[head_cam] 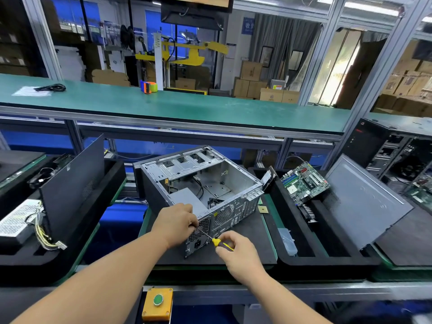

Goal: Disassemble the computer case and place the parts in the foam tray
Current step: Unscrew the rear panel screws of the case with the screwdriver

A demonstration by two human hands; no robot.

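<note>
An open grey computer case (201, 183) lies on its side on a black mat, its rear panel facing me. A grey power supply (187, 197) sits inside its near corner. My left hand (175, 222) rests on the case's rear corner, fingers curled by the screwdriver's shaft. My right hand (238, 251) grips the yellow-handled screwdriver (221, 243), its tip against the rear panel near the power supply grille. The black foam tray (327, 258) stands to the right, holding a green motherboard (304, 183) and a grey side panel (367, 204).
On the left, another foam tray (77, 239) holds a black side panel (72, 188) and a meshed power supply with cables (21, 220). A second case (392, 150) stands at the far right. A yellow box with a green button (158, 304) sits below the bench edge.
</note>
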